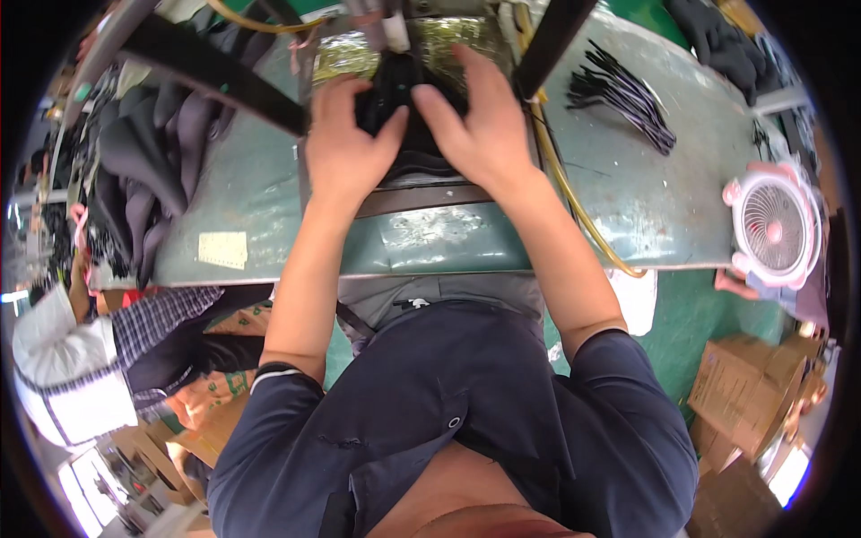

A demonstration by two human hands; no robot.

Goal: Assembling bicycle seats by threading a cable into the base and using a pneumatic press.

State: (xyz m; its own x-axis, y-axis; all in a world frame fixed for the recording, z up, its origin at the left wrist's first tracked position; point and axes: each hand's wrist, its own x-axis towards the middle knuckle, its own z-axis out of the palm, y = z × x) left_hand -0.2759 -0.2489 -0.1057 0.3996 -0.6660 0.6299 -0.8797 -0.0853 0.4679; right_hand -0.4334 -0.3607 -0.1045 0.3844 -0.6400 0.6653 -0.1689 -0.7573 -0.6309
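A black fabric piece (417,134) lies in front of me on the bed of a press-like machine, below a metal part (395,31) that comes down from above. My left hand (345,148) rests on the left side of the fabric, thumb and fingers apart. On the fabric's right side is my right hand (484,130), fingers spread and slightly blurred, its thumb pointing toward the left thumb. Both palms face down, and the fabric under them is partly hidden. Shiny gold-coloured foil (345,56) covers the bed behind the fabric.
Dark machine posts (552,49) flank my hands, and a yellow hose (574,193) runs down the right. Dark grey padded pieces (143,134) are piled left. A bundle of dark strips (623,99) and a pink-white fan (773,224) are right. Another person (76,368) sits at left.
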